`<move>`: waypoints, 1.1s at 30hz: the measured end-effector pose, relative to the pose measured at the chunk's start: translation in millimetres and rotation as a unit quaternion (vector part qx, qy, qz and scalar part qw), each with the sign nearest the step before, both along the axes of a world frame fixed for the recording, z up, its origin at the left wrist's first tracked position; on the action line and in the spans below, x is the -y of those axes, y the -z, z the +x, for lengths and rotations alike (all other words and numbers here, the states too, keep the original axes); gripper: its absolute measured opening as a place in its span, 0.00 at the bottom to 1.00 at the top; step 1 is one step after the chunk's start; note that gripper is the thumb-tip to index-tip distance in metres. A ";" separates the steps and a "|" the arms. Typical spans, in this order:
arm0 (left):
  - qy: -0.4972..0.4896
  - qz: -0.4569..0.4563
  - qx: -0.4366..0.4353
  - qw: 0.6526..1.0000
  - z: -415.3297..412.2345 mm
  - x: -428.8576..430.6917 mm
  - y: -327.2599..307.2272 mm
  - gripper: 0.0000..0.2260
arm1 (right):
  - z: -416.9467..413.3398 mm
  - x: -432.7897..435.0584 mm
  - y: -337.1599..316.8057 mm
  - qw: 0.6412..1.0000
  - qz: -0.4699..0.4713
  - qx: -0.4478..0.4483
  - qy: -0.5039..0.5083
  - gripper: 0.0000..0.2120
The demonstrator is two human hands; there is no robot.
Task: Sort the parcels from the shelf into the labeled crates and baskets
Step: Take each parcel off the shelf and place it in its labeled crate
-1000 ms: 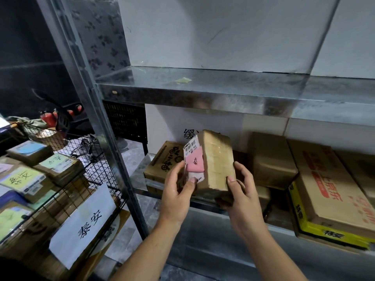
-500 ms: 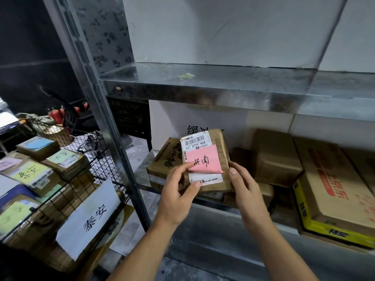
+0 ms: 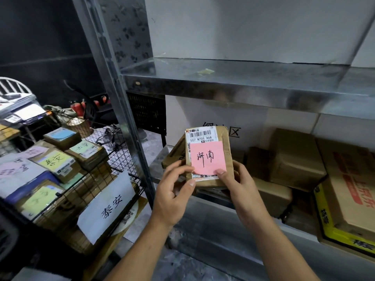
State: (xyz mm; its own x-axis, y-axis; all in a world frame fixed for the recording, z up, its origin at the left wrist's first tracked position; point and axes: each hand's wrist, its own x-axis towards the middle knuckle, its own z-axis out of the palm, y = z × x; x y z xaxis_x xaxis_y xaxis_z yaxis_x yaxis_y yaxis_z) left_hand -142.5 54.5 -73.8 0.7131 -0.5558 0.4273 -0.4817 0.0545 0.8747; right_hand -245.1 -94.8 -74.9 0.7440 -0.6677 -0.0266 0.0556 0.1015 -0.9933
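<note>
Hands gripping a brown parcel (image 3: pixel 225 159) with pink note (image 3: pixel 207 158): left hand (image 3: pixel 172 196) and right hand (image 3: pixel 241 185) are pinching its lower edge, near the metal shelf (image 3: pixel 233 84).

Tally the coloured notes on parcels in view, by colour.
Pink notes: 3
Yellow notes: 2
Green notes: 1
Blue notes: 1
Total: 7
One greenish edge lower in the basket is too hidden to count.
</note>
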 end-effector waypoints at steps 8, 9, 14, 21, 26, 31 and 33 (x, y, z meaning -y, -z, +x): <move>-0.091 -0.037 -0.033 0.995 42.4 -78.3 -11.1 0.20 | 71.0 -57.5 -7.6 0.996 -0.026 0.051 -0.067 0.27; -0.117 -0.030 -0.026 0.992 49.2 -93.4 -14.7 0.20 | 82.0 -67.1 -8.7 0.995 -0.023 0.053 -0.080 0.27; -0.266 0.049 0.042 0.962 86.5 -186.4 -31.7 0.17 | 134.3 -131.5 -22.7 0.984 -0.037 0.063 -0.161 0.29; -0.441 0.151 0.059 0.883 115.4 -333.8 -47.6 0.19 | 204.6 -239.2 -44.1 0.955 -0.054 0.070 -0.283 0.21; -0.517 0.208 0.000 0.830 119.2 -431.1 -47.3 0.19 | 255.5 -329.7 -49.8 0.928 -0.107 0.052 -0.354 0.27; -0.541 0.263 -0.055 0.797 122.0 -503.4 -41.3 0.19 | 294.9 -411.2 -41.9 0.895 -0.196 0.011 -0.401 0.27; -0.539 0.296 -0.069 0.785 124.3 -527.0 -39.3 0.21 | 311.2 -438.4 -35.4 0.881 -0.262 -0.015 -0.395 0.26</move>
